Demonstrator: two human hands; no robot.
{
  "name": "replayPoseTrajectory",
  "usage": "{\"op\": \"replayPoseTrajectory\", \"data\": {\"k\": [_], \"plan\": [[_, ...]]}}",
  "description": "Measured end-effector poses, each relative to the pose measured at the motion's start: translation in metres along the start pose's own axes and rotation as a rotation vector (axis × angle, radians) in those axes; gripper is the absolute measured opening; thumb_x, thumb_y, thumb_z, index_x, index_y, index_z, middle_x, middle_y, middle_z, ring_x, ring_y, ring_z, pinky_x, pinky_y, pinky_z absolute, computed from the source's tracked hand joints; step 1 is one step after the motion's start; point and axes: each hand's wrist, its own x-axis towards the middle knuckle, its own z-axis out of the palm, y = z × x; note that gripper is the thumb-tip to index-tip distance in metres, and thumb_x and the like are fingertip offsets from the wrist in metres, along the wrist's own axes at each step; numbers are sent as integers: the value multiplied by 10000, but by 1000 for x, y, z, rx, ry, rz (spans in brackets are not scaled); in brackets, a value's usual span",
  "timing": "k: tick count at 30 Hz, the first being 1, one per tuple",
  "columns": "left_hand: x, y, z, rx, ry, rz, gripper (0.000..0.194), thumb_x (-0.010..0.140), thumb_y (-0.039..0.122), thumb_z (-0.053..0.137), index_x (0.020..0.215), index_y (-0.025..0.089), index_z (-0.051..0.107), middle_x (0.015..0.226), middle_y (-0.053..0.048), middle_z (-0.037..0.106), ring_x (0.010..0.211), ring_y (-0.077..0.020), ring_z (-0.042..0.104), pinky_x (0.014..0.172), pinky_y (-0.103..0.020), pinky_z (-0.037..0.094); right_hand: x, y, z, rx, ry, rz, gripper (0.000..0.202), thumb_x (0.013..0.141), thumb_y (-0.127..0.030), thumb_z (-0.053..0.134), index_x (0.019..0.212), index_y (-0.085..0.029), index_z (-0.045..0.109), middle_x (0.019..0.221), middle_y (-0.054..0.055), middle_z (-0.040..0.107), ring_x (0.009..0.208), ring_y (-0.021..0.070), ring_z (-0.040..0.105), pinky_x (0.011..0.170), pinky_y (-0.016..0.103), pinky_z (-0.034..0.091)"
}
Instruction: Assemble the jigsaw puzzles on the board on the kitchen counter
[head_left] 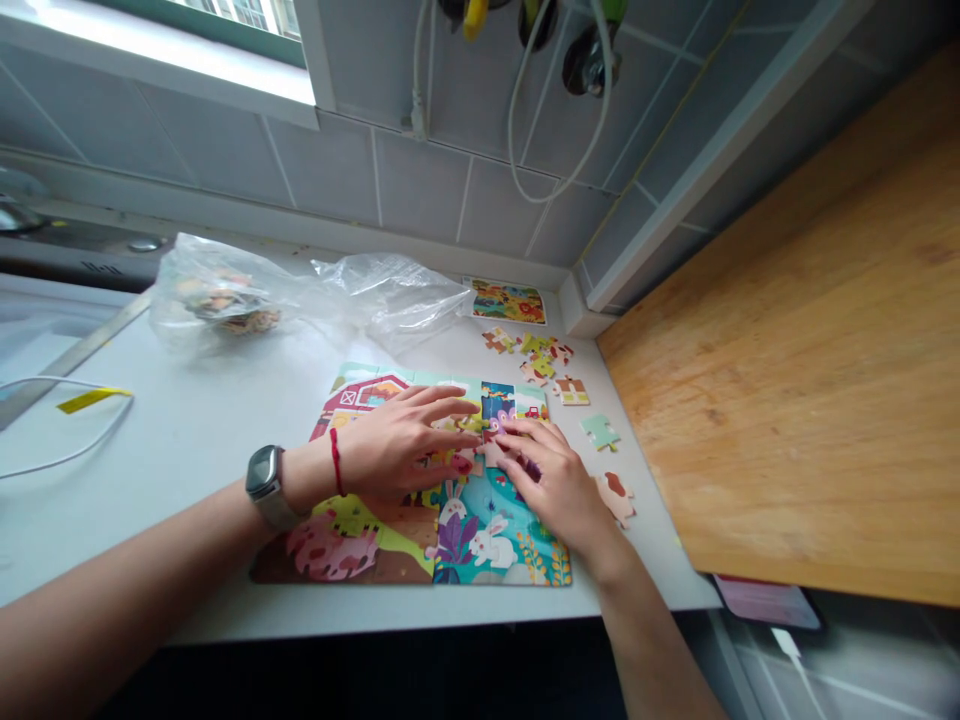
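A colourful animal jigsaw puzzle (491, 575), largely joined up, lies on the white counter with a red barn at upper left and white rabbits at lower right. My left hand (409, 440) rests over its middle, fingers stretched and spread, covering part of the picture. From the right, my right hand (555, 480) has its thumb and fingertips at a pinkish puzzle piece (493, 453) near the centre. Whether that piece sits flush cannot be made out. Loose puzzle pieces lie right of the board: a pale green piece (601, 432), a brown-spotted piece (618, 498) and a small cluster (536, 350).
Behind the puzzle lies a crumpled clear plastic bag (397, 300) with something multicoloured inside its left part. A small picture card (508, 301) is by the tiled wall. A wooden board (810, 350) borders the right side, with a phone (769, 603) below it. A white cable (67, 465) crosses the left.
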Motion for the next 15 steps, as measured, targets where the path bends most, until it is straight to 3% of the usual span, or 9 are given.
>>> {"op": "replayPoseTrajectory", "data": {"k": [7, 15], "plan": [[-1, -2, 7, -53, -53, 4, 357, 1021, 454, 628, 1345, 330, 713, 1516, -101, 576, 1427, -367, 513, 1143, -584, 486, -2, -2, -3, -7, -44, -23, 219, 974, -233, 728, 1183, -250, 791, 1233, 79, 750, 1249, 278, 618, 1089, 515, 549], [-1, -2, 6, -85, -60, 0, 330, 999, 423, 672, 1312, 345, 739, 1513, -93, 581, 1419, -372, 518, 1135, -585, 491, -3, -3, -6, -73, -132, -50, 235, 981, -255, 724, 1205, -250, 796, 1340, 97, 684, 1305, 292, 575, 1125, 533, 521]]}}
